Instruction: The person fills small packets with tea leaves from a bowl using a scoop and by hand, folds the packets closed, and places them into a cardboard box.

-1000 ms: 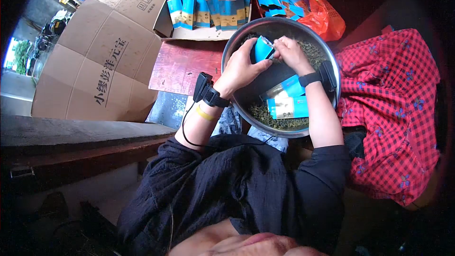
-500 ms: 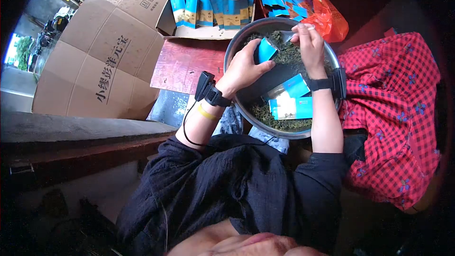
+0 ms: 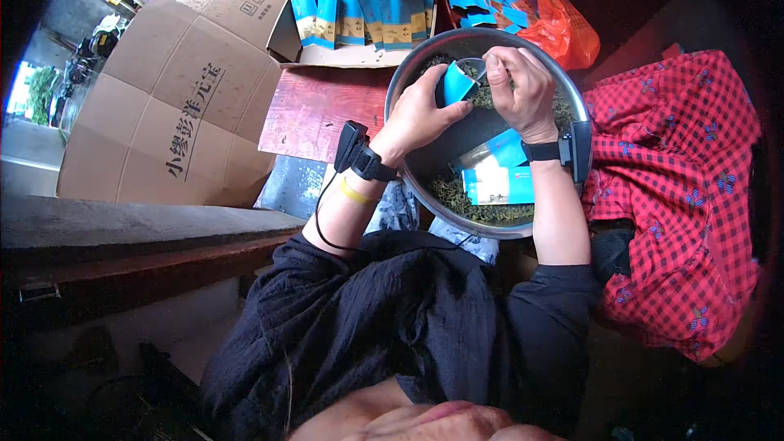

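My left hand (image 3: 420, 113) holds a small blue packet (image 3: 457, 84) between thumb and fingers, over a round metal basin (image 3: 409, 184). Right of it, my right hand (image 3: 523, 90) is closed on the handle of a scoop (image 3: 472, 65), whose bowl is at the packet's upper edge; its contents are hard to make out. Dried green leaves (image 3: 486, 211) lie in the basin along its far and near sides. Blue and pale packets (image 3: 500, 185) rest inside the basin, below my right hand.
A cardboard tray (image 3: 343, 57) of upright blue packets stands behind the basin on a reddish board (image 3: 314, 114). A red plastic bag (image 3: 576, 33) with more packets is behind right. Red checked cloth (image 3: 670, 188) lies right, a large carton (image 3: 163, 106) left.
My right hand first moved from the packet to the leaves at the basin's far side, then came back with the scoop to the packet. My left hand has stayed nearly still, holding the packet.
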